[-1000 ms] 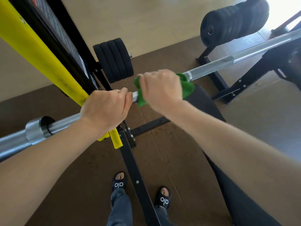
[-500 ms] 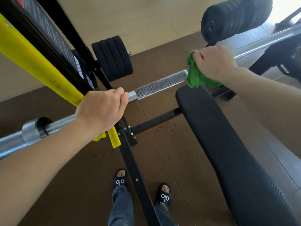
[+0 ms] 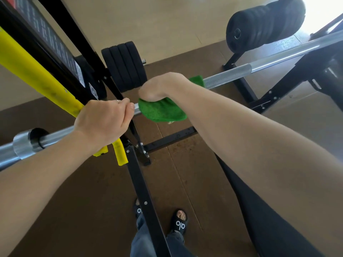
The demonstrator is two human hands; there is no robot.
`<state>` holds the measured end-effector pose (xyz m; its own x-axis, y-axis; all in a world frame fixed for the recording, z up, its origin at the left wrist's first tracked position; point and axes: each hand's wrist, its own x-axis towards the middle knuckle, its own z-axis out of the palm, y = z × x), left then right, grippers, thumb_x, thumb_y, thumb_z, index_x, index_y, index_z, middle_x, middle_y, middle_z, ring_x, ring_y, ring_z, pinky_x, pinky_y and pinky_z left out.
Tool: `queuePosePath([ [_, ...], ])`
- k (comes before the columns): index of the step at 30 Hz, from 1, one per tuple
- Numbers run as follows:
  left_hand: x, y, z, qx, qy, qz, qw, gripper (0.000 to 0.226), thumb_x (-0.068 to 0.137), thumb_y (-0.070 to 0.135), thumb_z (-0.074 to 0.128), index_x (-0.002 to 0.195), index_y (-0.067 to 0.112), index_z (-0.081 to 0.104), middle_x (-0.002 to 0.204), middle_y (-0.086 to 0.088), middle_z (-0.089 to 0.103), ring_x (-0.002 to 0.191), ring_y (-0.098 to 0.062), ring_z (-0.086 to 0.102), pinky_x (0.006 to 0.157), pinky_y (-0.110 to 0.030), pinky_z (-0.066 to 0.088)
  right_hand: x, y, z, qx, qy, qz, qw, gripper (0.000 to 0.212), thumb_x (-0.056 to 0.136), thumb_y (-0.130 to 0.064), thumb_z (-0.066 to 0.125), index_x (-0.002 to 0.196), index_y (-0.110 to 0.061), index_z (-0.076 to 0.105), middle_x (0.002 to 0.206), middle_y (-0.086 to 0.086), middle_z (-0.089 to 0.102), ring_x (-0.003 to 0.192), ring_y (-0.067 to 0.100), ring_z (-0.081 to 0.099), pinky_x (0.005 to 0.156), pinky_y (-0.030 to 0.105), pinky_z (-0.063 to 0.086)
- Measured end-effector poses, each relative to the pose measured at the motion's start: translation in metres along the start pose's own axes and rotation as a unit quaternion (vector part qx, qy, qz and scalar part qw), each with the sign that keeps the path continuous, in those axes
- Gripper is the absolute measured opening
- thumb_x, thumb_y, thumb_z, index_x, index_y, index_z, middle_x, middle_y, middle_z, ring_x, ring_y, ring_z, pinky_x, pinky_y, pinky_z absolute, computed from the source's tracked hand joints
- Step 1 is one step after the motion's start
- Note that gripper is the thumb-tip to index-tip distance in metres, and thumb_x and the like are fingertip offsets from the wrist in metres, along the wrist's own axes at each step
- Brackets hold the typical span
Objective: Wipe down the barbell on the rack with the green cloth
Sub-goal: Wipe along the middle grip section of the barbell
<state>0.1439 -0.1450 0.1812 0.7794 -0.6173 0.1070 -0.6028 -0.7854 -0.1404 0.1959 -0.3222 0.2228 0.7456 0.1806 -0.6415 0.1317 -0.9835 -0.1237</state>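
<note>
A silver barbell point(image 3: 230, 74) runs from the lower left to the upper right across the black and yellow rack point(image 3: 37, 73). My left hand point(image 3: 104, 121) grips the smooth shaft just right of the left collar point(image 3: 24, 143). My right hand point(image 3: 163, 86) is closed around the green cloth point(image 3: 161, 111), which is wrapped on the bar right beside my left hand. Cloth hangs below the bar and a bit shows past my wrist. The knurled section to the right is bare.
Black plates point(image 3: 124, 65) are stored on a rack peg behind the bar, and more plates point(image 3: 263, 25) hang at the top right. A black padded bench point(image 3: 259, 219) lies under my right forearm. The rack's base beam point(image 3: 144, 201) runs between my sandalled feet point(image 3: 179, 222).
My right hand slid the green cloth back left along the bar, from the far end of the knurled section to right beside my left hand. My left hand kept its grip.
</note>
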Motion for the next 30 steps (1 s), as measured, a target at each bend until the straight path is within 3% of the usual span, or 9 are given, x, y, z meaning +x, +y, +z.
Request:
queuePosePath([
  [2, -0.001, 0.0, 0.001, -0.004, 0.003, 0.001, 1.0, 0.05, 0.107, 0.031, 0.023, 0.076, 0.01, 0.056, 0.054, -0.008, 0.055, 0.039, -0.033, 0.048, 0.043, -0.026, 0.023, 0.0, 0.004, 0.011, -0.028, 0.087, 0.009, 0.996, 0.038, 0.101, -0.037, 0.025, 0.093, -0.014, 0.054, 0.105, 0.004, 0.061, 0.086, 0.026, 0.055, 0.079, 0.04, 0.038],
  [4, -0.003, 0.001, 0.0, -0.007, 0.006, -0.007, 1.0, 0.048, 0.107, 0.031, 0.024, 0.076, 0.011, 0.053, 0.053, -0.006, 0.051, 0.038, -0.03, 0.039, 0.042, -0.026, 0.024, -0.009, 0.015, 0.028, -0.05, 0.234, -0.022, 0.971, 0.05, 0.103, -0.041, 0.023, 0.069, -0.016, 0.051, 0.074, 0.0, 0.058, 0.061, 0.02, 0.05, 0.065, 0.035, 0.036],
  [6, -0.003, 0.002, -0.003, -0.013, 0.003, -0.015, 1.0, 0.046, 0.107, 0.031, 0.024, 0.075, 0.012, 0.051, 0.052, -0.003, 0.046, 0.037, -0.028, 0.036, 0.041, -0.025, 0.024, -0.021, 0.036, 0.044, -0.091, 0.344, -0.056, 0.933, 0.054, 0.105, -0.045, 0.018, 0.064, -0.021, 0.045, 0.058, -0.005, 0.049, 0.048, 0.015, 0.045, 0.052, 0.03, 0.033],
  [10, -0.003, 0.002, -0.005, -0.004, -0.017, -0.005, 1.0, 0.049, 0.107, 0.032, 0.017, 0.081, 0.011, 0.054, 0.055, 0.0, 0.04, 0.039, -0.025, 0.032, 0.042, -0.022, 0.018, -0.036, 0.132, 0.056, -0.125, 0.422, 0.033, 0.897, 0.032, 0.101, -0.025, 0.034, 0.072, -0.017, 0.045, 0.068, 0.003, 0.061, 0.058, 0.026, 0.06, 0.053, 0.036, 0.048],
  [13, -0.001, 0.002, -0.005, -0.007, -0.019, 0.001, 1.0, 0.05, 0.106, 0.033, 0.018, 0.081, 0.012, 0.056, 0.055, -0.002, 0.047, 0.04, -0.025, 0.032, 0.042, -0.022, 0.019, -0.038, 0.174, 0.06, -0.065, 0.496, 0.109, 0.859, 0.039, 0.103, -0.027, 0.033, 0.069, -0.014, 0.047, 0.068, 0.012, 0.06, 0.055, 0.029, 0.047, 0.052, 0.035, 0.032],
  [17, -0.001, 0.0, 0.0, -0.001, -0.003, 0.005, 1.0, 0.049, 0.107, 0.034, 0.023, 0.079, 0.013, 0.057, 0.056, -0.005, 0.056, 0.039, -0.029, 0.048, 0.041, -0.024, 0.025, -0.028, 0.13, 0.062, -0.013, 0.521, 0.169, 0.836, 0.049, 0.103, -0.034, 0.03, 0.065, -0.015, 0.055, 0.063, 0.004, 0.061, 0.054, 0.024, 0.045, 0.053, 0.032, 0.033],
  [20, -0.001, 0.001, -0.002, 0.013, -0.01, 0.012, 1.0, 0.052, 0.108, 0.033, 0.018, 0.079, 0.012, 0.055, 0.055, -0.003, 0.051, 0.038, -0.028, 0.043, 0.042, -0.023, 0.02, -0.024, 0.049, 0.065, -0.06, 0.451, 0.112, 0.883, 0.052, 0.106, -0.038, 0.027, 0.063, -0.017, 0.049, 0.056, -0.005, 0.053, 0.047, 0.017, 0.049, 0.049, 0.028, 0.044],
  [23, -0.002, 0.001, 0.0, 0.003, 0.004, 0.021, 1.0, 0.046, 0.107, 0.028, 0.023, 0.08, 0.01, 0.056, 0.054, -0.01, 0.055, 0.037, -0.032, 0.05, 0.043, -0.024, 0.023, -0.021, -0.02, 0.058, -0.097, 0.397, 0.012, 0.912, 0.048, 0.107, -0.035, 0.028, 0.061, -0.022, 0.034, 0.052, -0.006, 0.039, 0.044, 0.016, 0.041, 0.045, 0.028, 0.038],
  [30, -0.006, 0.001, 0.002, -0.003, 0.01, -0.007, 1.0, 0.044, 0.106, 0.027, 0.027, 0.08, 0.007, 0.056, 0.055, -0.011, 0.054, 0.038, -0.033, 0.048, 0.043, -0.025, 0.024, -0.01, 0.017, 0.046, -0.046, 0.366, -0.103, 0.924, 0.056, 0.105, -0.047, 0.021, 0.058, -0.023, 0.041, 0.057, -0.006, 0.045, 0.048, 0.012, 0.042, 0.048, 0.028, 0.027],
])
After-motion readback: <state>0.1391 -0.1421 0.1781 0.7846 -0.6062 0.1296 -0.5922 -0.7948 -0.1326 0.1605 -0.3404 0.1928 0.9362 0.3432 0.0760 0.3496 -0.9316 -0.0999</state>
